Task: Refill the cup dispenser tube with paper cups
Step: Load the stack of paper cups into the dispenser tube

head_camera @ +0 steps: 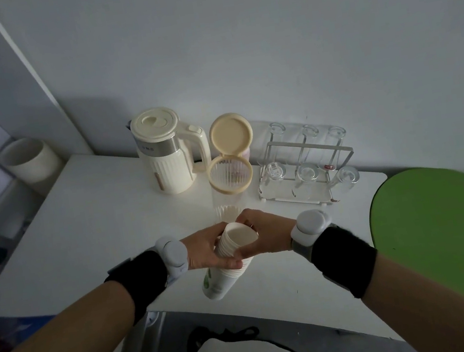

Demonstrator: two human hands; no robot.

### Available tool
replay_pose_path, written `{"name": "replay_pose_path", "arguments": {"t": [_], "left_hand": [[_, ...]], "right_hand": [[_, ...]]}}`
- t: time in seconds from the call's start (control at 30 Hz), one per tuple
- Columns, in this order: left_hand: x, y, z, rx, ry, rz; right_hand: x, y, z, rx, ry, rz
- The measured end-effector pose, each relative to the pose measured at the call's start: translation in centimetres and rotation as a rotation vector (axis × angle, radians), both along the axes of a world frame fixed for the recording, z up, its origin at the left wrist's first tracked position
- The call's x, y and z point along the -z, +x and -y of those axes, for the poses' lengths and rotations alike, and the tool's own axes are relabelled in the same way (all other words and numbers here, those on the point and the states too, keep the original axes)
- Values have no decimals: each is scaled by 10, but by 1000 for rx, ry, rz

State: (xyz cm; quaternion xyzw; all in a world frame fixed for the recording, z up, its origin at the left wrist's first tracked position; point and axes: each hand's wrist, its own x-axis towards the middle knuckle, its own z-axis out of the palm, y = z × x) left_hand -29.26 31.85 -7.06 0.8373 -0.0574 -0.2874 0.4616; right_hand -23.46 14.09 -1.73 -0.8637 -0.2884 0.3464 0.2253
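Note:
A stack of white paper cups (pixel 236 240) is held tilted over the near part of the white table (pixel 96 226), its open mouth facing up toward me. My left hand (pixel 206 252) grips the stack from the left and my right hand (pixel 264 237) grips it from the right near the mouth. The lower part of the stack sits in a plastic sleeve (pixel 215 283) with green print. Just behind my hands stands the clear ribbed dispenser tube (pixel 231 189), its beige hinged lid (pixel 230 133) flipped up and open; a few cups show at its bottom.
A cream electric kettle (pixel 170 152) stands left of the tube. A rack of upturned glasses (pixel 304 165) stands to its right by the wall. A green round surface (pixel 449 230) lies at the right. A white cylindrical bin (pixel 31 159) sits beyond the table's left edge.

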Motion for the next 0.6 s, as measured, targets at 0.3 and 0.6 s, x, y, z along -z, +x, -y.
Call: {"name": "replay_pose_path", "arguments": {"t": [0.3,0.6], "left_hand": [[-19,3,-9,34,-4,-5],[-32,6,-12,96,-17,-53]], "right_hand": [[-19,-6,-6,4,24,48],[-38,-10,-6,38,13,3]]}}
